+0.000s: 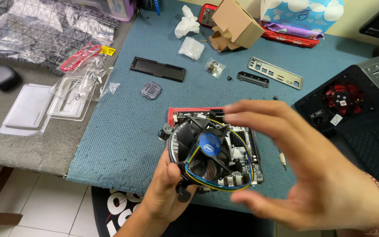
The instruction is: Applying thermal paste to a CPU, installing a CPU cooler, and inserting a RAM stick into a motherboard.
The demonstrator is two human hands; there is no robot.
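So the round CPU cooler (205,153), black fan with a blue sticker on the hub and its yellow, blue and black wires looped around the rim, is gripped from below by the left hand (165,193), fingers curled tight on its lower left edge. It's lifted just over a small motherboard (246,149) with a red edge, which lies flat on the blue mat (123,127) right behind that hand. The right hand (312,171) is spread wide open and holding nothing, thumb low, fingers stretched toward the cooler's right side, blurry, can't tell if the fingertips touch it.

Further out beyond the left hand: a small grey square socket cover (151,90), a long black plastic tray (157,69), and a tiny clear baggie of screws (215,67). Beyond the right hand there's a metal I/O shield (275,73) and a short black bracket (252,79). At the far edge sits an open cardboard box (235,25); can't see inside it. Off to the left hand's side, clear plastic clamshell packaging (71,96) lies open on the grey table. A black PC case (356,105) with a red fan sits past the right hand.
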